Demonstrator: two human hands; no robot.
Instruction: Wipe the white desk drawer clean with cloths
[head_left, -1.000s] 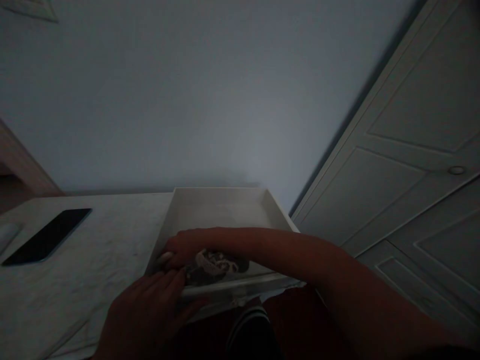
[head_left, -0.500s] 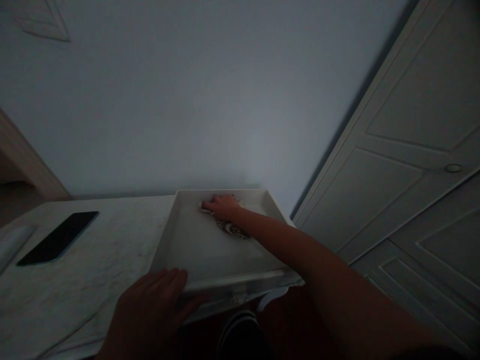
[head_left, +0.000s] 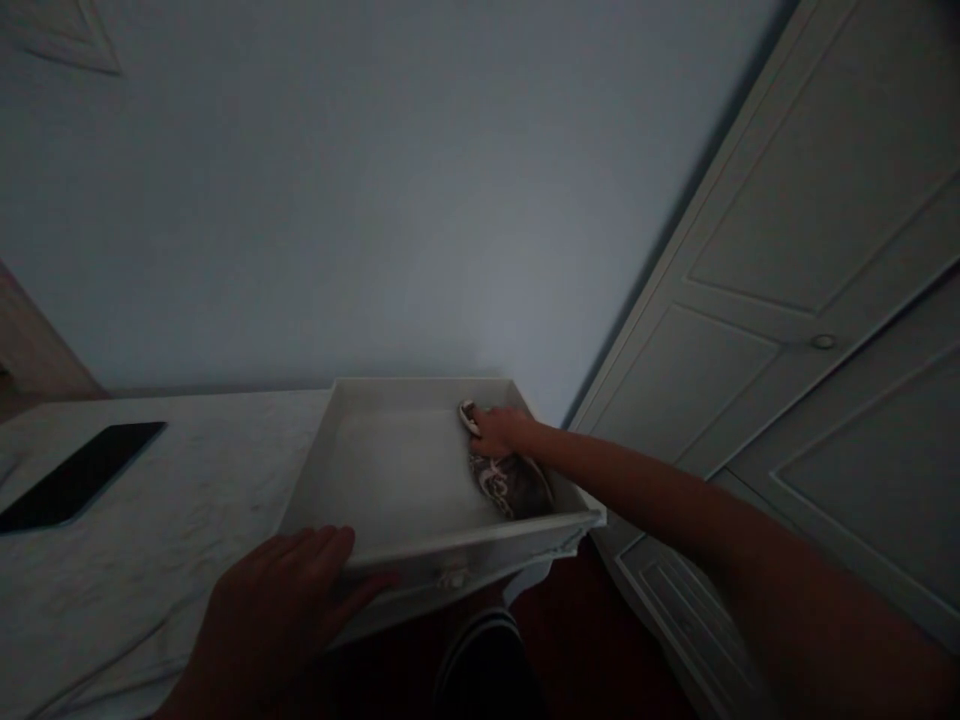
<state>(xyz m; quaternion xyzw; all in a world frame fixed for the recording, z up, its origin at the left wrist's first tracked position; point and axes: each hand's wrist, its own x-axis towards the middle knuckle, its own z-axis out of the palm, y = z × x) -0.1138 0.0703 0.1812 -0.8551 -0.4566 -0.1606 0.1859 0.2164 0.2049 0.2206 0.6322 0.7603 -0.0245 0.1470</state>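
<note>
A white drawer (head_left: 397, 480), with a small knob (head_left: 453, 578) on its front panel, lies with its inside facing up. My left hand (head_left: 289, 590) is closed over the drawer's front left corner, fingers across the rim and thumb against the front. Inside, at the right side of the drawer, my right hand (head_left: 499, 430) presses down on a bunched, dark patterned cloth (head_left: 517, 488). A pale edge of the cloth sticks out past my fingertips. The picture is dim, so fine detail of the cloth is lost.
The drawer sits beside a pale, marble-look tabletop (head_left: 225, 450). On it lies a dark flat tablet or phone (head_left: 82, 475) at the left, and a thin cable (head_left: 112, 660) runs nearer me. White panelled cabinet doors (head_left: 720, 370) stand at the right; a blue-grey wall (head_left: 360, 200) is behind.
My right hand and the cloth have moved right and slightly nearer, from the drawer's back middle to its right side. More of the cloth shows. My left hand still holds the corner.
</note>
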